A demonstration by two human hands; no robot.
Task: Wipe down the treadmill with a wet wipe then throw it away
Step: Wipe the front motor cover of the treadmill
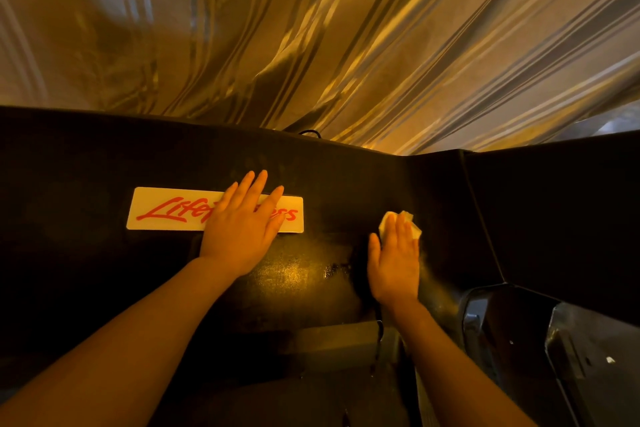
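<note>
The black treadmill hood [86, 270] fills the lower half of the view and carries a white logo plate [162, 210] with red script. My left hand [240, 229] lies flat on the hood, fingers straight, covering the right part of the plate. To the right of it, my right hand [394, 260] presses flat on a crumpled white wet wipe [407, 220], which sticks out beyond the fingertips. A wet sheen [287, 274] shows on the hood between my two hands.
A striped, shiny curtain [346, 45] hangs behind the treadmill. A black upright panel [554, 211] rises at the right. A dark grey side rail [588, 357] sits at the lower right. A black cable loop [310, 132] peeks over the hood's far edge.
</note>
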